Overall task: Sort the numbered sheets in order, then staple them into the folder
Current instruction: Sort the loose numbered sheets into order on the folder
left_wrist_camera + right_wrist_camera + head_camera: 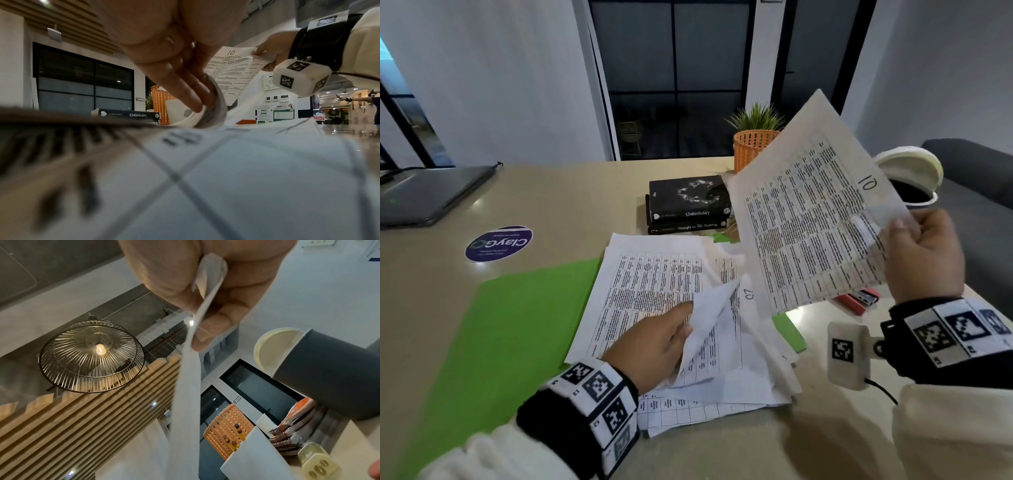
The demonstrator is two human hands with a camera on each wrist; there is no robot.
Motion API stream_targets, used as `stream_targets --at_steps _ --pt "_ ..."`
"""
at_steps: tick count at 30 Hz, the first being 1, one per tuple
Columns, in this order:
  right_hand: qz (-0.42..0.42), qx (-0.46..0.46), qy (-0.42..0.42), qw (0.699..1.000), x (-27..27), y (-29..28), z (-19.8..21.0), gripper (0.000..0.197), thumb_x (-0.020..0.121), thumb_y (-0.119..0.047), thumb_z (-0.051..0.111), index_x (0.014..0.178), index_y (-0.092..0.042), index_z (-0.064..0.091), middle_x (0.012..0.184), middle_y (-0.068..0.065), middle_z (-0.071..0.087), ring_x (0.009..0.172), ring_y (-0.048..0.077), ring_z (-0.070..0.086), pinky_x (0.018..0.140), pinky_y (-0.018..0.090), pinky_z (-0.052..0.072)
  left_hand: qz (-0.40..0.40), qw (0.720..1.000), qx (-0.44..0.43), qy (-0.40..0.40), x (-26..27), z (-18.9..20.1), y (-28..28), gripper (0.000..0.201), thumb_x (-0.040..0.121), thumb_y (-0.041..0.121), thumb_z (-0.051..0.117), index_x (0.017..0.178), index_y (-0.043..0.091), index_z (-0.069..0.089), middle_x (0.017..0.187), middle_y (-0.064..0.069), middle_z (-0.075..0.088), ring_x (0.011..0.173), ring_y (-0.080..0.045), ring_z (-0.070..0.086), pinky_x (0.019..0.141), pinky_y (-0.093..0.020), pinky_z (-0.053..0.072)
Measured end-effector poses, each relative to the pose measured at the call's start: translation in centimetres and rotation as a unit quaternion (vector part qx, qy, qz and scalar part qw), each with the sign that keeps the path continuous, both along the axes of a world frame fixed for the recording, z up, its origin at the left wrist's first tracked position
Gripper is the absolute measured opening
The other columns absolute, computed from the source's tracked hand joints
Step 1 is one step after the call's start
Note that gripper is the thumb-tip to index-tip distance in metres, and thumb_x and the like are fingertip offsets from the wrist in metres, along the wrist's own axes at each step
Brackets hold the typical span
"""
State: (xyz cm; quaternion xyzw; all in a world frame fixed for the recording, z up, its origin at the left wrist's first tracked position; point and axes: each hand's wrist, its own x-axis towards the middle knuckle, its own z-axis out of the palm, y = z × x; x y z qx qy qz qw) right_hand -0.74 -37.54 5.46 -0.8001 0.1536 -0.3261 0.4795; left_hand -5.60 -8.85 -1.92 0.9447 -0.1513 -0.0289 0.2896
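My right hand holds up a printed sheet marked 10, pinched at its edge between thumb and fingers; the sheet shows edge-on in the right wrist view. A loose pile of printed sheets lies on an open green folder. My left hand rests on the pile, its fingers curling up the corner of a sheet beside one marked 07. A red stapler lies on the table behind the raised sheet.
Two black books are stacked behind the pile, with an orange basket holding a plant beyond. A dark cup with an open lid stands at right. A closed laptop and a round sticker are at left.
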Motion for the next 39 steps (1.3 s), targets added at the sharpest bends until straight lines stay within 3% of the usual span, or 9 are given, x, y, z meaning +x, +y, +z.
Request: stream_targets --at_steps 5,8,12,15,20,25,30,34,39 --pt "-0.002 0.006 0.001 1.0 0.2 -0.2 -0.4 0.009 0.092 -0.02 0.043 0.097 -0.017 0.05 0.092 0.004 0.055 0.085 0.02 0.053 0.073 0.031 0.04 0.05 0.997 -0.023 -0.054 0.3 0.0 0.2 0.032 0.097 0.023 0.037 0.129 0.025 0.04 0.062 0.003 0.054 0.051 -0.012 0.049 0.054 -0.029 0.04" --pt "-0.001 0.017 0.0 1.0 0.3 -0.1 -0.6 0.009 0.091 -0.021 0.044 0.096 -0.018 0.051 0.092 0.004 0.057 0.086 0.023 0.056 0.075 0.035 0.045 0.094 0.988 -0.062 -0.109 0.1 0.3 0.2 0.035 0.096 0.019 0.039 0.131 0.025 0.042 0.066 0.005 0.054 0.051 -0.007 0.046 0.051 -0.023 0.037" --pt "-0.005 0.015 0.007 1.0 0.3 -0.3 -0.9 0.007 0.091 -0.02 0.044 0.094 -0.02 0.05 0.092 0.004 0.057 0.084 0.022 0.054 0.073 0.032 0.042 0.114 0.981 -0.091 -0.125 -0.2 0.6 0.1 0.04 0.095 0.008 0.04 0.132 0.018 0.048 0.108 0.009 0.055 0.085 0.001 0.051 0.074 -0.011 0.037" --pt "-0.009 0.016 0.017 1.0 0.2 -0.3 -1.1 0.012 0.092 -0.022 0.044 0.099 -0.018 0.052 0.092 0.004 0.057 0.086 0.023 0.056 0.077 0.035 0.046 0.111 0.984 -0.071 -0.118 0.1 0.3 0.0 0.036 0.093 0.005 0.042 0.127 0.011 0.055 0.12 0.0 0.058 0.102 -0.005 0.05 0.084 -0.011 0.031" --pt "-0.008 0.019 0.019 1.0 0.2 -0.4 -1.3 0.017 0.091 -0.021 0.044 0.103 -0.013 0.054 0.093 0.004 0.057 0.086 0.022 0.055 0.074 0.034 0.044 0.117 0.986 -0.084 -0.088 0.1 0.2 -0.1 0.024 0.092 0.007 0.046 0.107 0.009 0.065 0.092 0.012 0.055 0.06 0.0 0.049 0.057 -0.01 0.039" --pt "-0.002 0.015 0.025 1.0 0.3 -0.3 -1.6 0.014 0.091 -0.019 0.044 0.1 -0.013 0.053 0.091 0.004 0.056 0.084 0.021 0.053 0.072 0.03 0.038 0.12 0.987 -0.086 -0.066 0.2 0.3 0.0 0.021 0.088 0.008 0.051 0.088 0.02 0.068 0.082 0.017 0.055 0.071 0.003 0.052 0.062 -0.004 0.037" --pt "0.002 0.01 0.03 0.999 0.5 -0.1 -2.0 0.014 0.09 -0.017 0.044 0.099 -0.013 0.053 0.092 0.005 0.055 0.085 0.022 0.053 0.075 0.033 0.042 0.073 0.995 -0.048 -0.055 0.1 0.2 0.1 0.019 0.091 0.009 0.049 0.092 0.021 0.064 0.091 0.012 0.054 0.077 0.0 0.053 0.066 -0.008 0.039" --pt "0.002 0.012 0.033 0.999 0.4 -0.3 -2.1 0.013 0.091 -0.017 0.043 0.099 -0.013 0.053 0.092 0.004 0.055 0.084 0.02 0.051 0.072 0.028 0.035 -0.01 0.999 0.04 0.001 0.0 0.0 -0.2 0.023 0.093 0.013 0.043 0.097 0.021 0.065 0.094 0.01 0.044 0.068 -0.003 0.045 0.057 -0.012 0.033" --pt "0.012 0.014 0.035 0.999 0.4 -0.2 -2.0 0.008 0.091 -0.017 0.043 0.095 -0.017 0.05 0.091 0.005 0.056 0.072 0.018 0.053 0.062 0.024 0.037 -0.1 0.978 0.183 -0.002 -0.7 0.2 -1.3 0.033 0.09 0.04 0.048 0.121 0.028 0.053 0.126 0.008 0.037 0.111 -0.011 0.042 0.088 -0.026 0.041"
